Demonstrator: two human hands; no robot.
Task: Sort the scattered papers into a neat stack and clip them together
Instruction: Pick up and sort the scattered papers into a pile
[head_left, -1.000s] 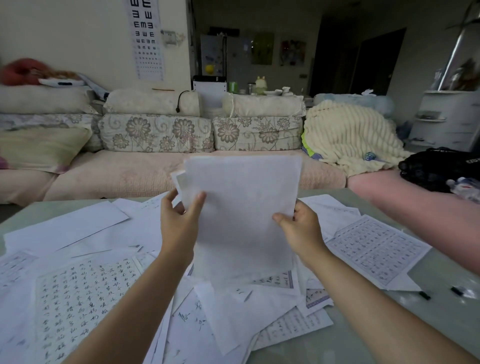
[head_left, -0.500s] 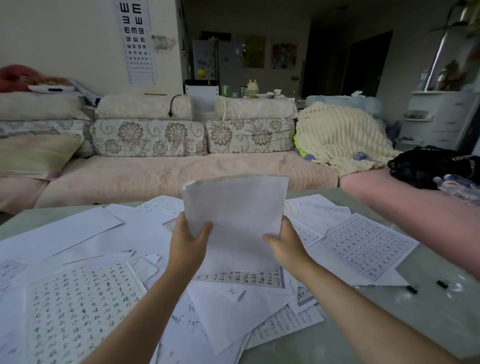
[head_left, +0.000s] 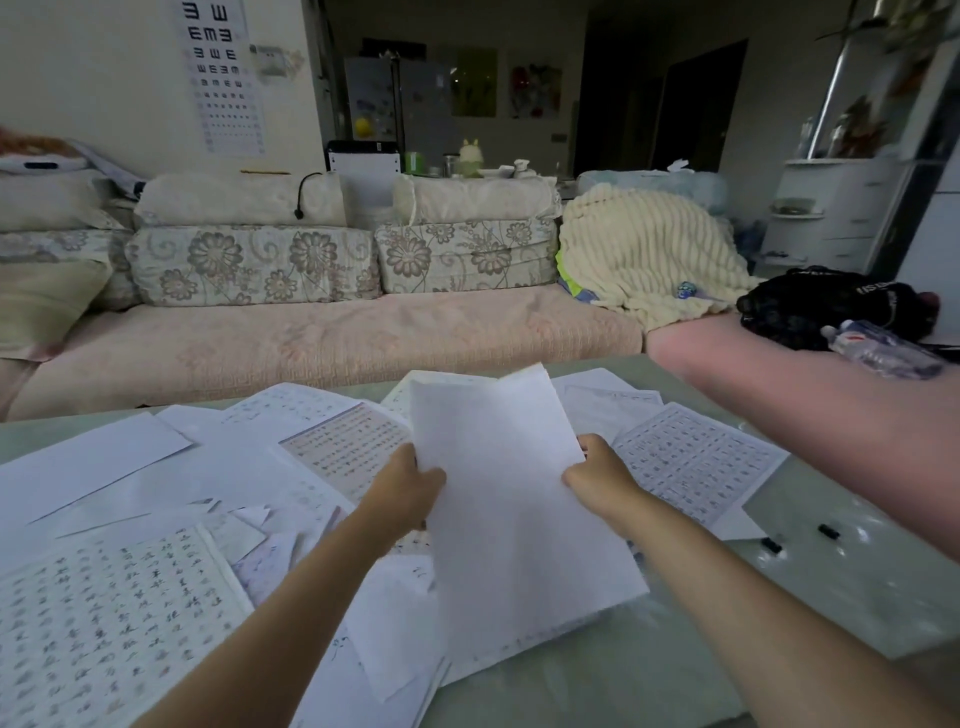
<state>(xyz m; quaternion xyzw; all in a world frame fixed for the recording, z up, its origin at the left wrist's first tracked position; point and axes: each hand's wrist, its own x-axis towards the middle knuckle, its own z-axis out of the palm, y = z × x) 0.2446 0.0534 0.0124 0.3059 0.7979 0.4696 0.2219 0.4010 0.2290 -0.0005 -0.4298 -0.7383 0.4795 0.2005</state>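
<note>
Papers (head_left: 514, 509) in left hand (head_left: 402, 493) and right hand (head_left: 602, 483) have dropped toward the table (head_left: 779, 597).

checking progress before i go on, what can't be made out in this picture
Head view:
Sheet count in the held papers: the front sheet hides the rest.
Sheets under the left hand and right hand: covered by them.
Two small black items: too small to identify.
Handwritten sheet, left: cut by the frame edge.

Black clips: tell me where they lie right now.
In the head view the two small black clips lie on the table toward its right edge, just right of the gridded sheet beside the right hand.
</note>
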